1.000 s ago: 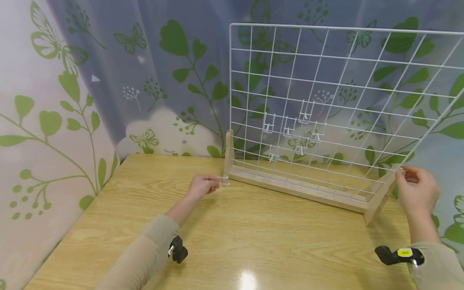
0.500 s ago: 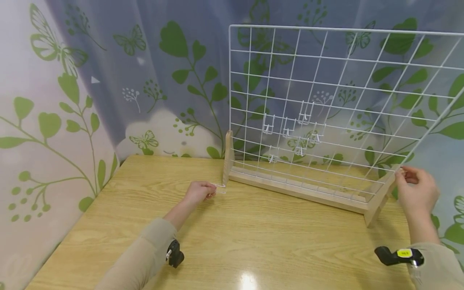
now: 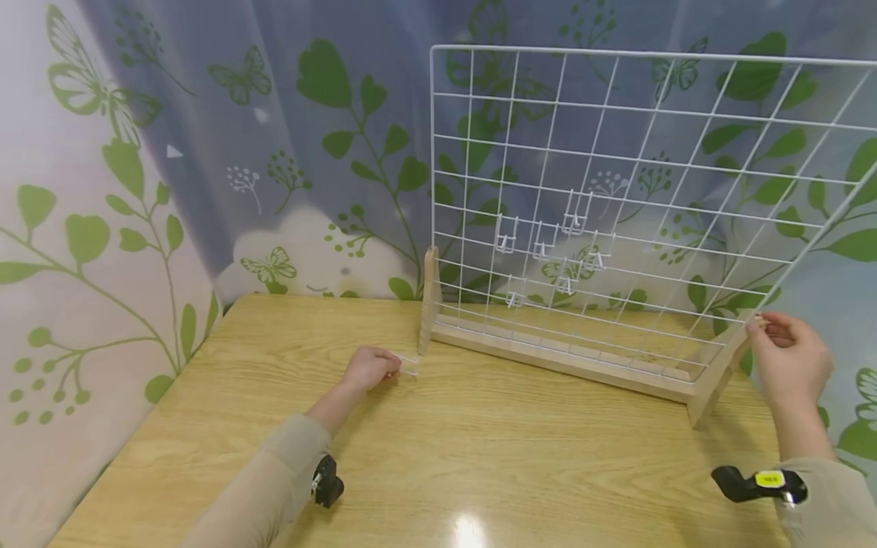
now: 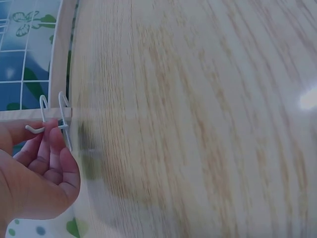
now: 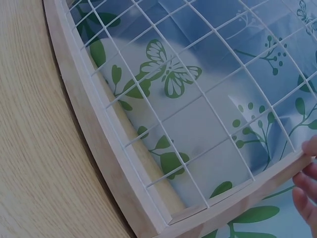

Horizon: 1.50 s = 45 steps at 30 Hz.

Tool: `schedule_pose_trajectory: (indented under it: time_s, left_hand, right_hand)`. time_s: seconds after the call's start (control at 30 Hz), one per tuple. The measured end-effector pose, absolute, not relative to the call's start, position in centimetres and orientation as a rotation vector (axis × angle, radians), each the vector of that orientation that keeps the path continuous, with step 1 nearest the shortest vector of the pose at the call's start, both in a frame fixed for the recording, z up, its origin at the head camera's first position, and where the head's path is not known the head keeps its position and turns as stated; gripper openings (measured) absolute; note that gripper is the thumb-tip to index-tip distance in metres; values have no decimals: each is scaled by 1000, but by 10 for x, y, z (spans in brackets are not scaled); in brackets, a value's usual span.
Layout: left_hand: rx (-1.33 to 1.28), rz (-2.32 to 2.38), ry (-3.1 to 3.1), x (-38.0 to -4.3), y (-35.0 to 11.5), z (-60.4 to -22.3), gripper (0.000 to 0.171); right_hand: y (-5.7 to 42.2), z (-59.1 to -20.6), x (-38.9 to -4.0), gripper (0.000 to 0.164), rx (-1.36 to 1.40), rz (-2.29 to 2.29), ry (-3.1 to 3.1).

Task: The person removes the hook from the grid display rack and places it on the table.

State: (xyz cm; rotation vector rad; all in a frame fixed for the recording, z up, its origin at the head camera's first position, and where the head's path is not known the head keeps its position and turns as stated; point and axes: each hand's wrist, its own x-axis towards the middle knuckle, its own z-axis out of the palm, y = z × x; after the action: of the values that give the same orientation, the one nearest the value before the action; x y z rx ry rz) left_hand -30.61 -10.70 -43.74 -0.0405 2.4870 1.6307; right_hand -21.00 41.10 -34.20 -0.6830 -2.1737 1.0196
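Note:
Between thumb and fingertips, my left hand (image 3: 370,368) pinches a white wire hook (image 4: 65,127), its two bent prongs pointing away from the hand. It is held low over the table, left of the stand and apart from it. My right hand (image 3: 795,361) grips the top of the right wooden upright (image 3: 719,373) where the grid's edge meets it; the right wrist view shows only its fingers, at the edge. The white wire grid (image 3: 617,53) leans back in the wooden stand (image 3: 562,356). Several white hooks (image 3: 506,242) hang on its lower middle part.
The wood-grain table (image 3: 438,449) spreads in front of the stand. A patterned curtain (image 3: 342,262) with leaves and butterflies hangs right behind the grid and along the left side. The left upright (image 3: 429,297) is close to the left hand.
My left hand has drawn back to the left and toward me with the hook, away from the left upright. The right hand stays on the right upright; the grid's hooks have not moved.

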Motion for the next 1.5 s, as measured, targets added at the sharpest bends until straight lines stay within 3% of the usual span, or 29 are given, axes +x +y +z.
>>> schedule_pose_trajectory:
  time_s: [0.37, 0.6, 0.83, 1.0, 1.2, 1.3, 1.5]
  left_hand:
    - [-39, 1613, 2501, -307, -107, -439, 16]
    - [-40, 1579, 2522, -305, -109, -438, 16]
    - [-15, 1525, 2534, -305, -110, -437, 16]
    - [-11, 1500, 2544, -305, -111, -437, 16]
    - [-3, 1499, 2530, -303, -112, -439, 14]
    - [-1, 1464, 2567, -302, -112, -440, 13]
    - [39, 1349, 2654, -299, -112, -436, 14]
  right_hand:
    - [415, -327, -207, 50, -720, 958, -2307]
    - [416, -329, -205, 50, -738, 1209, -2238]
    - [419, -330, -206, 8, -682, 1330, -2175]
    - [419, -329, -207, 9, -631, 1279, -2224]
    - [419, -331, -206, 36, -629, 1187, -2285]
    - [419, -331, -206, 25, -641, 1201, -2276]
    - [418, -331, -205, 18, -647, 1210, -2256]
